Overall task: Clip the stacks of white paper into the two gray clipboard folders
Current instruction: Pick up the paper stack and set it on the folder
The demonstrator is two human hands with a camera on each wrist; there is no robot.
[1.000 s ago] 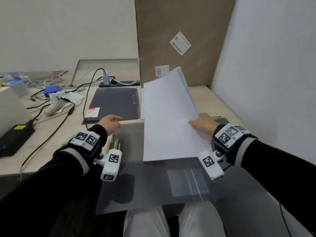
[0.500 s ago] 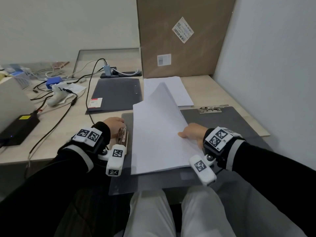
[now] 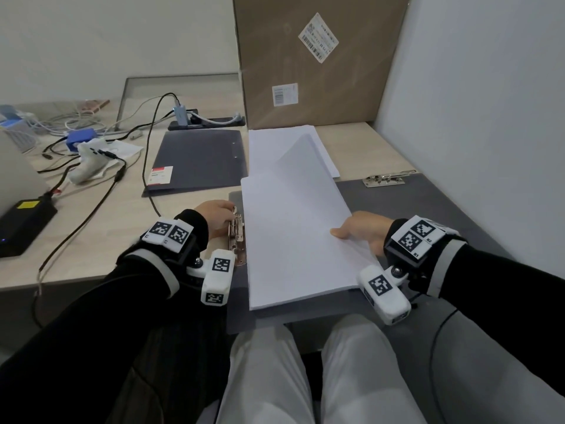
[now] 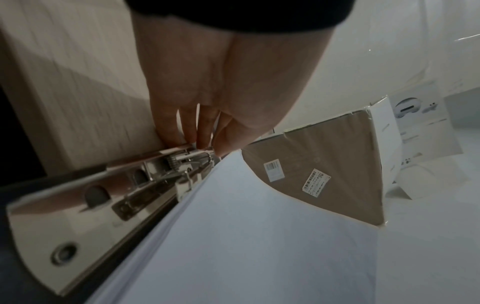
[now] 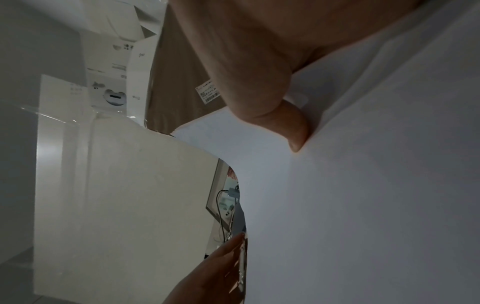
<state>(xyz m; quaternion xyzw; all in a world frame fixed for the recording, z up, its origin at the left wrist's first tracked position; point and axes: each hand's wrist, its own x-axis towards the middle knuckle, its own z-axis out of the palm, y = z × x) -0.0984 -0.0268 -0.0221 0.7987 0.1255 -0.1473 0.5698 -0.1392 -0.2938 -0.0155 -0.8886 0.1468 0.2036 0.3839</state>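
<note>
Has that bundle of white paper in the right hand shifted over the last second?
Yes. The paper stack has come down toward the open gray folder and leftward, its edge now beside the metal clip.

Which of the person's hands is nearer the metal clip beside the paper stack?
Left. The left hand grips the metal clip; the right hand holds the paper stack's opposite edge.

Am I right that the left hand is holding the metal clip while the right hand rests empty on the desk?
Not quite: the head view shows the left hand on the metal clip, but the right hand grips the paper stack.
</note>
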